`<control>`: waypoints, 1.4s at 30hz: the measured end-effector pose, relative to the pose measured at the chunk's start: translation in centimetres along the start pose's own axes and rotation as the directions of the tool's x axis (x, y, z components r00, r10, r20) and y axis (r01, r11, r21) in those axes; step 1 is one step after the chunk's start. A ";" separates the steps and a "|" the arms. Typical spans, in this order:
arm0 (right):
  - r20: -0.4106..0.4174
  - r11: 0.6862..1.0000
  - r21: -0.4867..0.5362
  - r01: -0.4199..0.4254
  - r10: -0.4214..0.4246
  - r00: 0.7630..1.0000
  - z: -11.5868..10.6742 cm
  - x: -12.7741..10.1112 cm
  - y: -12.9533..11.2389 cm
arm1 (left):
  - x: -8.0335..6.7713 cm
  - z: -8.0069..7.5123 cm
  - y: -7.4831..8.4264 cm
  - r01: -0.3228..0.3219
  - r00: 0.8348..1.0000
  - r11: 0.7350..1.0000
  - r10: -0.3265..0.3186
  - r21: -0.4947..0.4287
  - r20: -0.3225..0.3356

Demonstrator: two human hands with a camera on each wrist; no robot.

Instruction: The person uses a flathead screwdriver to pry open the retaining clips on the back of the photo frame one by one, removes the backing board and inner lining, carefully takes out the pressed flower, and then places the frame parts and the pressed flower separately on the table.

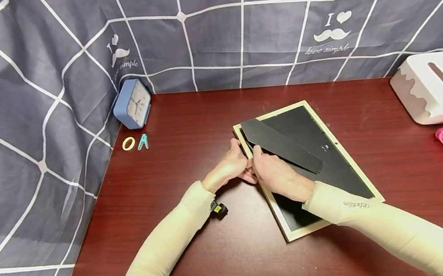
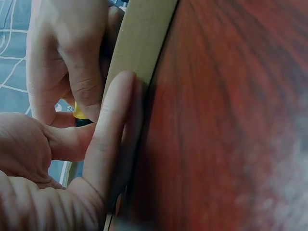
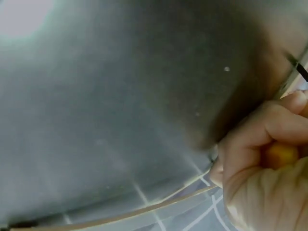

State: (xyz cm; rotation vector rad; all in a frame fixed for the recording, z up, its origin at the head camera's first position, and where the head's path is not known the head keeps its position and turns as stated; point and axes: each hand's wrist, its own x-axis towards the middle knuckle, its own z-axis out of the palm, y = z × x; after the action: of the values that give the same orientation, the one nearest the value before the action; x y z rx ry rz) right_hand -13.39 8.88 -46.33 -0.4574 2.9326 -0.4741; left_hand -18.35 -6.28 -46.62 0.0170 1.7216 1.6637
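1. Head view: a picture frame (image 1: 310, 164) lies face down on the tabletop, right of the middle and nearer the front edge than the back. Its long axis runs diagonally, from the back-left toward the front-right corner of the tabletop. The black easel stand (image 1: 281, 145) slants across its backing.
2. Head view: the left hand (image 1: 229, 168) and the right hand (image 1: 277, 175) meet at the frame's left long edge. The left hand's fingers press the rim; the right hand is curled over the rim.
3. Head view, judgement: the frame looks light and stiff, with a thin pale rim and probably glass underneath, so fragile. The long edges seem the best place to hold it, not the hinged stand.
4. Left wrist view: one straight finger (image 2: 108, 139) of the left hand lies along the pale frame rim (image 2: 139, 38), touching it, beside the red-brown tabletop (image 2: 226, 120).
5. Right wrist view: the right hand (image 3: 262, 159) is closed tightly around a small yellow object (image 3: 281, 154); what it is I cannot tell. The blurred dark backing (image 3: 125, 106) fills the rest.
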 end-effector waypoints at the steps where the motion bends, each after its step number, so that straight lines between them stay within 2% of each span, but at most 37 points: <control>1: -0.014 1.000 -0.022 0.010 -0.010 1.000 -0.3 -0.1 -0.3 | 0.0 0.0 0.1 -0.004 1.000 1.000 0.004 0.001 0.000; 3: -0.036 0.998 -0.055 0.020 -0.022 0.999 -0.3 -0.2 -0.5 | 0.0 0.1 0.2 -0.012 1.000 1.000 0.012 0.000 0.002; 5: -0.023 0.998 -0.061 0.008 -0.010 1.000 -0.7 -0.4 -0.7 | -0.1 0.3 0.4 -0.014 1.000 1.000 0.014 0.002 0.002; 10: -0.007 0.998 0.048 -0.049 0.050 0.999 -1.2 -0.6 0.2 | 0.1 0.1 0.8 0.003 1.000 1.000 -0.002 0.028 -0.026; 12: -0.013 0.992 0.116 -0.057 0.059 0.998 -0.8 -0.8 1.1 | 0.1 -0.5 1.1 -0.008 0.997 0.996 0.016 0.094 -0.081; 14: -0.019 0.982 0.176 -0.063 0.068 0.998 -0.1 -1.1 2.0 | 0.2 -1.5 1.4 -0.040 0.984 0.972 0.078 0.230 -0.158; 15: -0.025 0.979 0.194 -0.059 0.065 0.998 0.1 -1.4 2.4 | 0.5 -2.0 1.5 -0.058 0.972 0.945 0.127 0.323 -0.199; 16: -0.033 0.977 0.206 -0.055 0.063 0.997 0.4 -1.7 2.7 | 1.3 -2.8 1.3 -0.075 0.952 0.898 0.194 0.434 -0.238; 18: -0.046 0.976 0.210 -0.055 0.066 0.997 0.9 -2.4 3.2 | 2.9 -4.2 1.2 -0.070 0.904 0.788 0.310 0.612 -0.295; 20: -0.065 0.977 0.205 -0.054 0.068 0.996 1.3 -3.0 3.7 | 5.1 -5.7 1.0 -0.058 0.868 0.675 0.398 0.736 -0.297; 21: -0.068 0.978 0.202 -0.059 0.074 0.995 1.4 -3.3 4.0 | 6.2 -6.4 0.8 -0.067 0.859 0.628 0.432 0.776 -0.276; 22: -0.071 0.977 0.202 -0.069 0.085 0.994 1.6 -3.6 4.2 | 7.3 -7.1 0.7 -0.084 0.857 0.592 0.454 0.801 -0.245; 24: -0.076 0.975 0.199 -0.094 0.111 0.991 1.7 -4.1 4.7 | 8.8 -8.0 0.9 -0.125 0.869 0.550 0.462 0.825 -0.177; 26: -0.079 0.971 0.210 -0.114 0.133 0.988 1.7 -4.5 5.4 | 10.0 -8.6 0.9 -0.143 0.875 0.511 0.466 0.848 -0.134; 28: -0.091 0.967 0.221 -0.124 0.147 0.985 1.6 -4.8 5.9 | 10.8 -9.1 1.0 -0.120 0.881 0.502 0.452 0.856 -0.141; 30: -0.114 0.964 0.237 -0.117 0.147 0.983 1.3 -5.2 6.2 | 11.0 -9.2 1.2 -0.062 0.883 0.495 0.432 0.867 -0.183; 32: -0.141 0.960 0.263 -0.095 0.135 0.981 0.7 -5.6 6.2 | 10.9 -9.3 1.3 -0.008 0.886 0.494 0.407 0.870 -0.223; 35: -0.166 0.948 0.309 -0.081 0.137 0.977 -1.1 -6.2 5.7 | 10.3 -9.4 1.4 0.038 0.887 0.491 0.384 0.870 -0.255; 39: -0.164 0.935 0.343 -0.091 0.155 0.974 -2.9 -6.6 5.6 | 9.2 -9.9 1.1 0.039 0.888 0.483 0.385 0.875 -0.252; 42: -0.170 0.938 0.331 -0.099 0.163 0.972 -2.6 -6.3 7.0 | 8.1 -10.3 0.5 0.024 0.896 0.479 0.379 0.878 -0.232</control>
State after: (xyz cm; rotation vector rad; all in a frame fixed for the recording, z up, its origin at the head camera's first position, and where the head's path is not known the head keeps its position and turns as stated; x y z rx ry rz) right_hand -9.81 17.93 -45.68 -0.1791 2.9560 -1.0097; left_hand -29.69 -11.21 -51.10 0.3798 2.8284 0.7293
